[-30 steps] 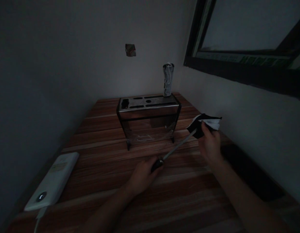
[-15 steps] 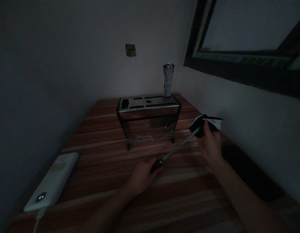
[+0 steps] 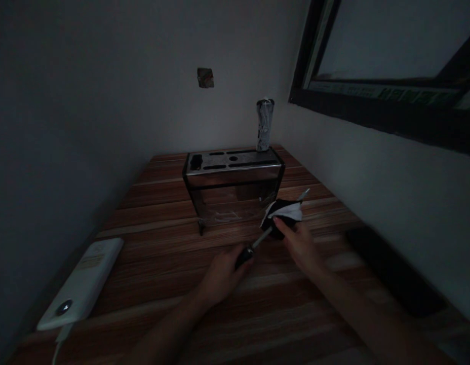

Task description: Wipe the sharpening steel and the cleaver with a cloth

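My left hand (image 3: pixel 224 272) is closed around the black handle of a honing steel (image 3: pixel 263 236), a long thin grey rod with a metal collar. The rod slants up and to the right, away from me. My right hand (image 3: pixel 300 247) pinches a black and white cloth (image 3: pixel 288 211) folded about the middle of the rod, and the tip shows beyond it. Just behind the cloth stands a metal knife block (image 3: pixel 235 171) with slots and holes in its top and dark legs. A grey and white wrapped handle (image 3: pixel 264 124) sticks up from its right rear corner.
On the left of the wood-grain table (image 3: pixel 144 274) lies a white power strip (image 3: pixel 85 279) with a cord. A long black object (image 3: pixel 394 268) lies along the right wall. A dark window frame (image 3: pixel 371 104) is above it. The back wall has a hole (image 3: pixel 205 78).
My right hand has slid the cloth down the rod toward the handle, so the tip now shows past it. My left hand has stayed nearly still.
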### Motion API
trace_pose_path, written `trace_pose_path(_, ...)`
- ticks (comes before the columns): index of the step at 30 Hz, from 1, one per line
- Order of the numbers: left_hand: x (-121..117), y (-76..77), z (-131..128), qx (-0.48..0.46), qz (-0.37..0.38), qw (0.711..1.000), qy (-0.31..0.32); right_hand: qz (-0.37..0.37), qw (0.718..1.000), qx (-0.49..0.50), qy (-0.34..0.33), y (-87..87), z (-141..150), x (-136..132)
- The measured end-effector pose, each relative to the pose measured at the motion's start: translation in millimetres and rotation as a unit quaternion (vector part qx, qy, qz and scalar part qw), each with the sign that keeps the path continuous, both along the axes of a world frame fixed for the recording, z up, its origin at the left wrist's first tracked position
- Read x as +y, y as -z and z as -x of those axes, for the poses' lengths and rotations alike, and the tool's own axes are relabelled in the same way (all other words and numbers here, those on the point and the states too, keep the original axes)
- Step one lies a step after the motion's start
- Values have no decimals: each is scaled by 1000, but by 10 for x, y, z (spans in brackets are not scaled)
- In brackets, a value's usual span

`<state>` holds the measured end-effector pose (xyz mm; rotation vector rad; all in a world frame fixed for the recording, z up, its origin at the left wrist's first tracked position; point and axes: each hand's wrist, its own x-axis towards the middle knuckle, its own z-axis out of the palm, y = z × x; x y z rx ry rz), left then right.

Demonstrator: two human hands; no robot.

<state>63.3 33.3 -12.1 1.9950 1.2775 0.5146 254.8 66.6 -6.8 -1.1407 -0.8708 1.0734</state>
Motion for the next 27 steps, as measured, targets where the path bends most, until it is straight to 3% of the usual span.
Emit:
trace_pose_path(3, 0, 0, 0, -10, 0, 1000, -1, 18, 995, -64, -78, 38, 151, -142)
trace_pose_path(6, -5, -1, 0, -25, -1, 1000, -1, 27, 989, -95, -111, 40, 245, -224)
trace_pose_path(27, -19, -28, -2, -31, -4, 999, 0, 28, 992, -81, -97, 24, 171, -185)
